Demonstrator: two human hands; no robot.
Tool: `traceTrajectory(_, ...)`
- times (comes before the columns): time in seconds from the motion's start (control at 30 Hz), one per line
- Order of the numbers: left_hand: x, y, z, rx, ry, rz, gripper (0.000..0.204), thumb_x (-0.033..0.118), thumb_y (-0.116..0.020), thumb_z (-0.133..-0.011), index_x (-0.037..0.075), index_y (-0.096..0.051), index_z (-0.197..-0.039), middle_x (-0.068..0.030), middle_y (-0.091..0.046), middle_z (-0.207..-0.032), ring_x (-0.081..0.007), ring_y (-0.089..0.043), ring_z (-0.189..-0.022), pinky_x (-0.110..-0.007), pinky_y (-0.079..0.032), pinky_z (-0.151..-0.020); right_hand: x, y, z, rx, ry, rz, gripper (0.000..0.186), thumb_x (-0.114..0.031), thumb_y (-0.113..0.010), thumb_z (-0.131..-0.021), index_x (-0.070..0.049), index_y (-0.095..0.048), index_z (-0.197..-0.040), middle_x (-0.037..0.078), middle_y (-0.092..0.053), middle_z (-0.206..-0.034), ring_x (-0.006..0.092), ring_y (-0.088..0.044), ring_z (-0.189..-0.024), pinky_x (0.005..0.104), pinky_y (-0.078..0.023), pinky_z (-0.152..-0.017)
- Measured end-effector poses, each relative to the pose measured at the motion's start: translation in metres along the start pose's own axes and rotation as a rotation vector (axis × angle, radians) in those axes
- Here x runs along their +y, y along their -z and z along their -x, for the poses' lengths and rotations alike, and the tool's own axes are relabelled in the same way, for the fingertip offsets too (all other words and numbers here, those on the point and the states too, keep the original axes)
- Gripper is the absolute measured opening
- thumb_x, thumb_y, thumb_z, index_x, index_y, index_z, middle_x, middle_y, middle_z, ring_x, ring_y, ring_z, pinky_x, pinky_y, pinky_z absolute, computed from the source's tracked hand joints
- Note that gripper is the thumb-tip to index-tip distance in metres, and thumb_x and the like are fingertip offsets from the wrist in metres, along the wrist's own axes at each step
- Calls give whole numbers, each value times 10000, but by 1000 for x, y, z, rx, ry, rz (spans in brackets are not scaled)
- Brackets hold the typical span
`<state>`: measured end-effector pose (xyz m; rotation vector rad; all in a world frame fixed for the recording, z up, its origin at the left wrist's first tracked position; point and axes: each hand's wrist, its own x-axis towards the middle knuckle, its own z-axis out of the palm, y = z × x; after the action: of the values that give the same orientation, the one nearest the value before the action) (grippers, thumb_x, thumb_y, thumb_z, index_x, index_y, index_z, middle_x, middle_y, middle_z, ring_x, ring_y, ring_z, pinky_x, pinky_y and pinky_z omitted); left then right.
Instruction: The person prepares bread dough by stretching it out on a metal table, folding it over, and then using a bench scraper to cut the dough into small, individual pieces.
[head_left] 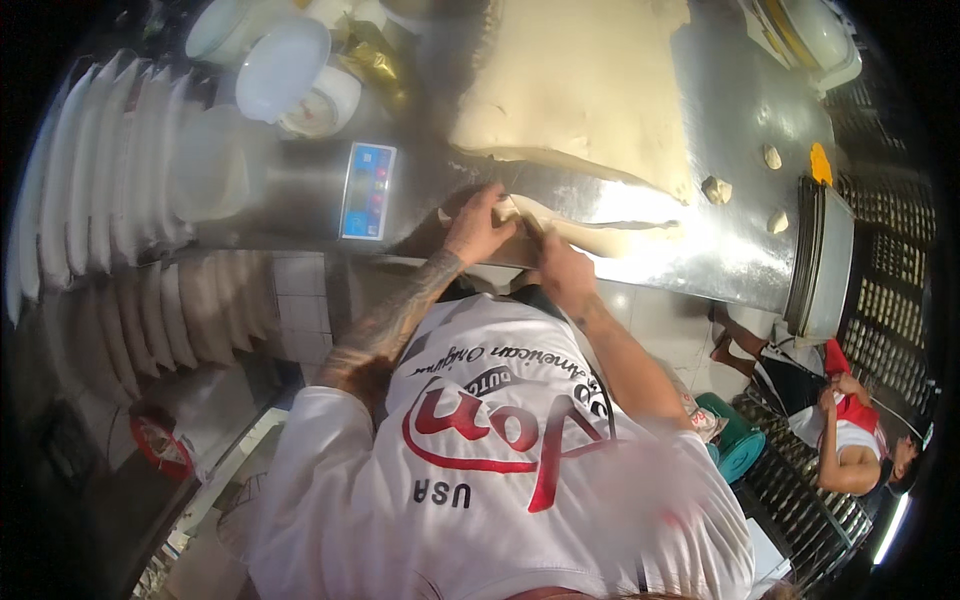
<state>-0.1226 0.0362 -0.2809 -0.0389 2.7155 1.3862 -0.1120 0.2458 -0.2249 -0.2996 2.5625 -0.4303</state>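
A narrow strip of pale dough lies along the near edge of the metal table. My left hand is closed on the strip's left part, with thumb and fingers bent around it. Just to the right, my right hand is a fist around a narrow dark tool, which points at the dough; its exact kind is unclear. Beyond both hands a large flat sheet of dough spreads over the table.
A blue-faced scale sits left of my hands. White tubs stand at the far left. Small dough lumps, an orange scraper and stacked trays are on the right. Another person is at the lower right.
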Motion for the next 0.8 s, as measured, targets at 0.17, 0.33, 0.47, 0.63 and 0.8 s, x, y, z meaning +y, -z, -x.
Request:
traceTrajectory(0.17, 14, 32, 9, -108, 213, 1, 461, 283, -859, -798, 47, -651, -1135, -164, -640, -1174, -341, -634, -1112, -426, -514, -978, 72, 47, 62, -84, -33, -323, 451, -281, -687, -929, -40, -583, -1297, 242, -730, -1007, 456, -696, -949, 528, -547, -806)
traceTrajectory(0.33, -33, 154, 22, 561, 240, 174, 489, 186, -880, -794, -12, -619, -1157, -150, -670, -1093, -234, -647, -1040, -383, -539, -891, 93, 70, 55, 150, 10, -433, 373, -237, -702, -951, -15, -577, -1224, 253, -724, -927, 457, -712, -876, 472, -549, -737)
traceTrajectory(0.47, -85, 242, 40, 643, 353, -310, 450, 177, -762, -890, -2, -594, -1268, -165, -693, -1141, -318, -677, -1040, -422, -523, -942, 59, 90, 31, 172, 112, -507, 342, -232, -701, -977, -16, -576, -1209, 265, -725, -966, 426, -724, -894, 451, -552, -761)
traceTrajectory(0.63, -41, 178, 42, 907, -51, -320, 402, 264, -715, -911, 40, -621, -1231, -201, -666, -1175, -378, -629, -1157, -482, -483, -1023, 38, 88, 26, 144, 120, -501, 338, -239, -695, -982, -19, -580, -1211, 260, -730, -988, 405, -732, -924, 439, -556, -783)
traceTrajectory(0.8, -26, 55, 50, 379, 233, -253, 326, 343, -736, -918, 95, -669, -1119, -135, -674, -1034, -350, -683, -966, -472, -550, -839, 36, 70, 20, 73, 101, -504, 347, -235, -695, -981, -20, -585, -1230, 257, -730, -993, 408, -730, -920, 436, -558, -790)
